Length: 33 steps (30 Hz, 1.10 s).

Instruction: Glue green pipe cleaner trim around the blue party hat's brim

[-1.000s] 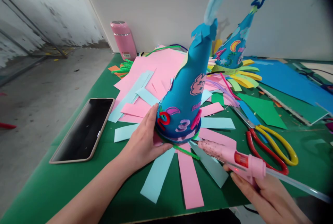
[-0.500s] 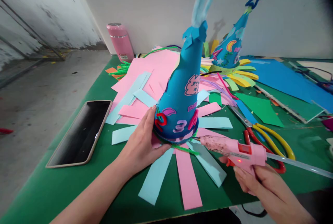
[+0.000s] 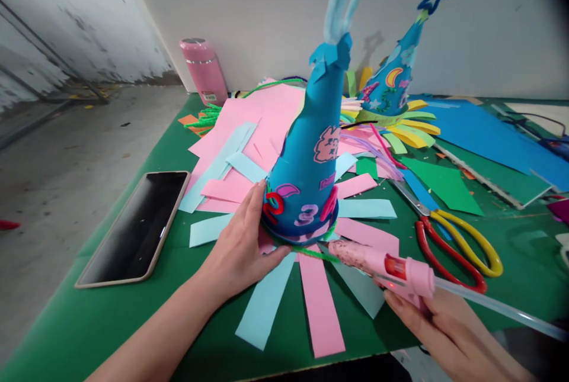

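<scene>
A blue cone hat [image 3: 309, 169] with stuck-on numbers and shapes stands upright on a ring of pink and light-blue paper strips [image 3: 320, 305]. My left hand [image 3: 242, 246] cups its lower left rim, fingers curled round the base. A green pipe cleaner [image 3: 313, 252] runs along the front of the rim. My right hand [image 3: 433, 326] grips a pink glue gun [image 3: 386, 263]. Its nozzle points left and sits close to the pipe cleaner at the hat's front right edge. A clear glue stick trails from the gun's back.
A black phone [image 3: 136, 225] lies at the left on the green table [image 3: 66, 317]. Red-and-yellow scissors [image 3: 457, 243] lie to the right. Behind stand a second decorated cone hat [image 3: 391, 83], a pink bottle [image 3: 204, 71], pink sheets [image 3: 262, 115] and blue sheets [image 3: 484, 133].
The glue gun swung up level half a second ago, then came back down, its nozzle again low at the hat's front rim. My left hand stayed on the hat.
</scene>
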Tool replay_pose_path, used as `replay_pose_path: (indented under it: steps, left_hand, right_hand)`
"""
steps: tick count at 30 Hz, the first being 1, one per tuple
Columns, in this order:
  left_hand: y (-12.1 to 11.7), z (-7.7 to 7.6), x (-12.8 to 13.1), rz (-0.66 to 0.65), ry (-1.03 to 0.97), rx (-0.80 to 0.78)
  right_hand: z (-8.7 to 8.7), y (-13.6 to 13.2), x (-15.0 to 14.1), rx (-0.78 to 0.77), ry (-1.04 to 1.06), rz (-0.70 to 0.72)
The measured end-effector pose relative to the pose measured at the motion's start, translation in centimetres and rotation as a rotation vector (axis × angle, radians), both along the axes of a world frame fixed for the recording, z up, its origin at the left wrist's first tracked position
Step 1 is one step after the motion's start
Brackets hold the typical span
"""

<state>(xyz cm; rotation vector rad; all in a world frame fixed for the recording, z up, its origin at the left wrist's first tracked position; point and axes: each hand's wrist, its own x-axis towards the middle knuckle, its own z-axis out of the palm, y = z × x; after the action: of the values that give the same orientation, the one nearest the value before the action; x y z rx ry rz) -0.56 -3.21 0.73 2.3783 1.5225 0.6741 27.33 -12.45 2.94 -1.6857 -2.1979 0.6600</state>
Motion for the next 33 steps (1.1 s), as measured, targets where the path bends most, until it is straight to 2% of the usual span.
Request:
replay_pose_path:
  steps: [7, 19, 28, 33]
  left_hand:
    - [0.1, 0.0, 0.0, 0.005, -0.002, 0.001]
    - [0.0, -0.1, 0.0, 0.009, 0.007, -0.001]
    - [0.1, -0.1, 0.0, 0.015, 0.011, -0.002]
    - [0.1, 0.1, 0.0, 0.012, 0.011, -0.006]
  right_hand:
    - [0.1, 0.3, -0.2, 0.042, 0.001, 0.089]
    - [0.5, 0.5, -0.4, 0.115, 0.009, 0.058]
    - [-0.8, -0.2, 0.9, 0.158, -0.076, 0.037]
    - [-0.4, -0.2, 0.6, 0.166, -0.045, 0.061]
